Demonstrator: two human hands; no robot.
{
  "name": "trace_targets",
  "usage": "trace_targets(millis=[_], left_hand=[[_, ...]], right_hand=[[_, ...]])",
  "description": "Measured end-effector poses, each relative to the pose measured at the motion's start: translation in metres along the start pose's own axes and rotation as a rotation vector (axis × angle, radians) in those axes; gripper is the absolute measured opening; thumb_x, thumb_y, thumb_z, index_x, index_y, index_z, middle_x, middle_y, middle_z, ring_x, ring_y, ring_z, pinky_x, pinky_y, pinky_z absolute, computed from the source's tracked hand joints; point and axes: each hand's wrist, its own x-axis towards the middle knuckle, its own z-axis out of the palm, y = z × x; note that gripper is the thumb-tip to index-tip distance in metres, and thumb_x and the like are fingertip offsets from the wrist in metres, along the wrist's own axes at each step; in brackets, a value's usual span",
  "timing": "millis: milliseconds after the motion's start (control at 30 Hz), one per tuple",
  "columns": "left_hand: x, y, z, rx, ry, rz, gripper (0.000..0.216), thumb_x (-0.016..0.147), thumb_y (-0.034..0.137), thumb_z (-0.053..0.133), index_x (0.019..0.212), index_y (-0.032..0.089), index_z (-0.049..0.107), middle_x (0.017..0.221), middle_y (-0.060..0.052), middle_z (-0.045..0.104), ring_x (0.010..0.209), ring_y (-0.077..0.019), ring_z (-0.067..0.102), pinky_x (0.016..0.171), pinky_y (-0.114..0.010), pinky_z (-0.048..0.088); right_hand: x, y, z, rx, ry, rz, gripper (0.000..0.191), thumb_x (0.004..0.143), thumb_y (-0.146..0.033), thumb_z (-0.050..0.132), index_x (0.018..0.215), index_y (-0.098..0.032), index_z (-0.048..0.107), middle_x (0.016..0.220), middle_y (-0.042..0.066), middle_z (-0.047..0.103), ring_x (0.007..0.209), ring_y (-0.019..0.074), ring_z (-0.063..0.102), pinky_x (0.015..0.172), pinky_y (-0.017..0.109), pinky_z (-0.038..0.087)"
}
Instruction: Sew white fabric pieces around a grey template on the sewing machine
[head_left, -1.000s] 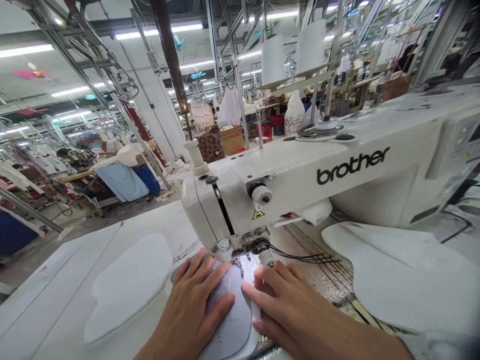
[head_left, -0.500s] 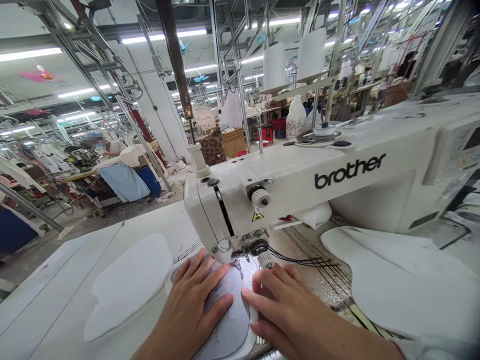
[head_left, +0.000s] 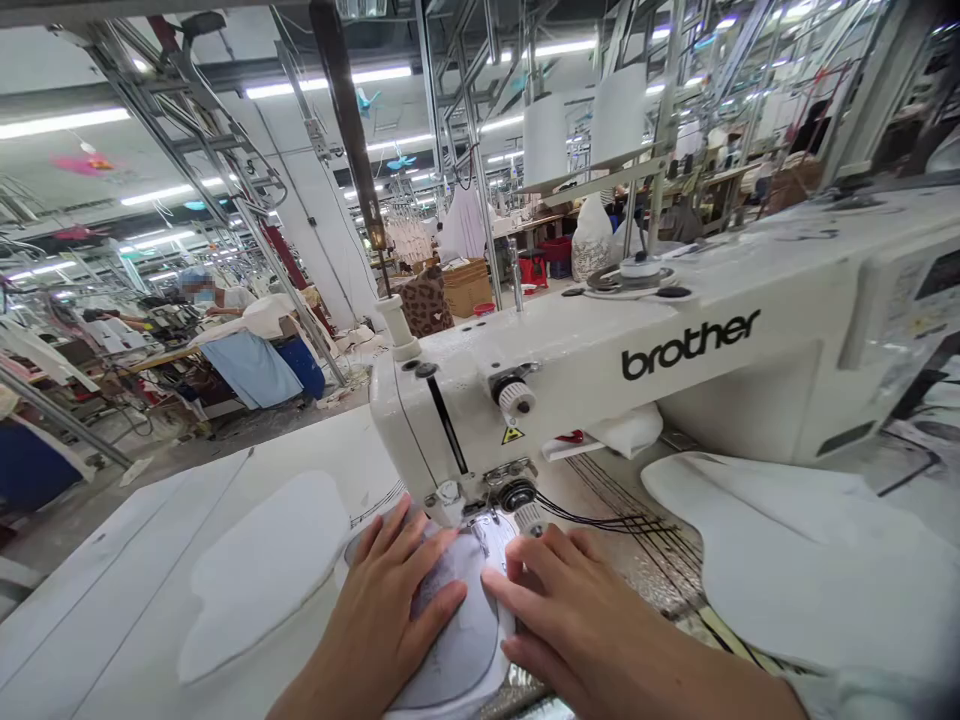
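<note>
A rounded pale fabric panel [head_left: 457, 650] with a grey stitched outline lies under the presser foot [head_left: 474, 517] of a white Brother industrial sewing machine [head_left: 570, 375]. My left hand [head_left: 394, 610] presses flat on the panel's left side, fingers spread toward the needle. My right hand [head_left: 577, 625] rests on its right side, fingertips close to the presser foot. Part of the panel is hidden under both hands. Two white padded cut pieces lie nearby, one [head_left: 259, 570] left of my left hand and one [head_left: 795, 560] right of my right hand.
The machine's arm rises ahead and to the right, with thread cones [head_left: 581, 125] on a stand above it. The white work table [head_left: 135, 590] extends left. Beyond lie factory aisles, a leopard-print bag [head_left: 425, 298], cardboard boxes and a masked co-worker [head_left: 214, 295] at far left.
The view has swung slightly, so the machine's arm sits flatter. Both hands stay on the panel with only small shifts of the fingers.
</note>
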Motion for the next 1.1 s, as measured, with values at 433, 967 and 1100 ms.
trace_targets(millis=[433,967,1100], left_hand=[[0.003,0.015,-0.01,-0.324,0.066,0.239,0.031,0.1,0.021,0.043,0.123,0.03,0.062,0.132,-0.002,0.061,0.126,-0.0171,0.055,0.107,-0.031,0.046],[0.006,0.013,-0.005,-0.324,0.141,0.205,0.031,0.099,0.017,0.042,0.115,0.029,0.064,0.123,-0.003,0.066,0.118,-0.0183,0.06,0.103,-0.035,0.049],[0.006,0.011,-0.004,-0.369,0.139,0.238,0.033,0.098,0.015,0.041,0.111,0.029,0.067,0.123,-0.003,0.067,0.12,-0.0185,0.059,0.106,-0.036,0.046]], right_hand=[[0.0,0.004,0.001,0.027,0.08,-0.091,0.008,0.097,-0.025,0.053,0.094,-0.023,0.06,0.094,0.001,0.06,0.092,0.0189,0.053,0.083,0.036,0.037],[-0.001,0.006,-0.002,0.047,0.014,-0.035,0.015,0.096,-0.029,0.056,0.11,-0.024,0.059,0.104,0.004,0.059,0.096,0.0231,0.05,0.087,0.041,0.038],[0.0,0.006,0.0,0.059,0.028,-0.043,0.013,0.096,-0.03,0.055,0.107,-0.025,0.061,0.101,0.003,0.058,0.097,0.0233,0.05,0.086,0.041,0.038]])
